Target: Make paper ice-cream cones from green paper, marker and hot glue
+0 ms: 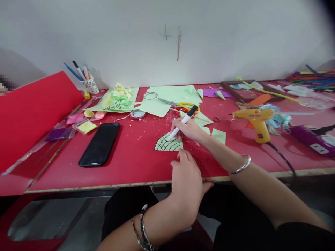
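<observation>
In the head view my right hand (187,129) is closed around a white marker (186,119) with a black end. Its tip rests on a quarter-circle of light green paper (163,143), which carries a black net of curved, crossing lines. My left hand (186,174) lies at the table's front edge. Its bent fingers touch the lower right corner of this paper, while the thumb stands apart. Part of the green piece is hidden under my right hand. Several green paper scraps (218,136) lie just beyond and to the right.
A black phone (99,144) lies at left, near a red board (34,118). At the back are a cup of pens (90,84), green sheets (157,106) and yellow-handled scissors (188,105). A yellow glue gun (255,120) and a purple power strip (311,139) lie at right.
</observation>
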### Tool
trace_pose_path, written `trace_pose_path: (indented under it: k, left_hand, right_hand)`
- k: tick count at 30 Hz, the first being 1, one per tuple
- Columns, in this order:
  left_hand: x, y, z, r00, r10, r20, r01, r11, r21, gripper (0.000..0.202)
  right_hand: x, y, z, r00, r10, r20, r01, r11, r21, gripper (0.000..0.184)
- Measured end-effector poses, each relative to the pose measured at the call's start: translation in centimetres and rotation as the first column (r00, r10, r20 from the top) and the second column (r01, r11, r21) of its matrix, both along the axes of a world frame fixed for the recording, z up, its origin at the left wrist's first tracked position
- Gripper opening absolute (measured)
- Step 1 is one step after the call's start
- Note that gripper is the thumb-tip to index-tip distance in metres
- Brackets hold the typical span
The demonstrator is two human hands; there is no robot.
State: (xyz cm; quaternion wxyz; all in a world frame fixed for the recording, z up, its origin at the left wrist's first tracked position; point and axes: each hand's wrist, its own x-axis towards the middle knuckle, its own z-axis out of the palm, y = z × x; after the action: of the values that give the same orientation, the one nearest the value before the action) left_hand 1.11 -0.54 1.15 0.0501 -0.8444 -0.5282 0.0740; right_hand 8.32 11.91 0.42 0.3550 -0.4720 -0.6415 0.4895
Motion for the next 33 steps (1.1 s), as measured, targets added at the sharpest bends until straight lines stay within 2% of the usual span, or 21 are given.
trace_pose_path:
  k: [10, 24, 26, 30, 33]
  left_hand:
    - [0.0, -0.1, -0.1, 1.0, 0.001, 0.006, -0.001, 1.0, 0.004, 0.072]
    - [0.0, -0.1, 0.1, 1.0, 0.007, -0.017, -0.007, 1.0, 0.003, 0.071]
    - [0.0, -0.1, 0.1, 1.0, 0.002, -0.014, -0.002, 1.0, 0.007, 0.071]
    - [0.0, -0.1, 0.2, 1.0, -0.001, -0.01, 0.001, 1.0, -0.013, 0.07]
    - [0.0, -0.1, 0.3, 1.0, 0.0, -0.013, 0.0, 1.0, -0.02, 0.07]
  right_hand:
    - [0.2, -0.4, 0.5, 0.995, 0.035, 0.097, -0.029, 0.998, -0.059, 0.034]
    - [0.5, -0.5, 0.6, 0.99, 0.1, 0.097, -0.094, 0.994, -0.062, 0.037]
    - [0.5, -0.3, 0.4, 0.996, 0.063, 0.063, -0.062, 0.998, -0.027, 0.036]
    - [0.4, 0.4, 0.0, 0.993, -0.099, -0.056, 0.104, 0.992, 0.077, 0.032]
    - [0.3, 0.6, -0.2, 0.987, -0.143, -0.067, 0.148, 0.986, 0.074, 0.029]
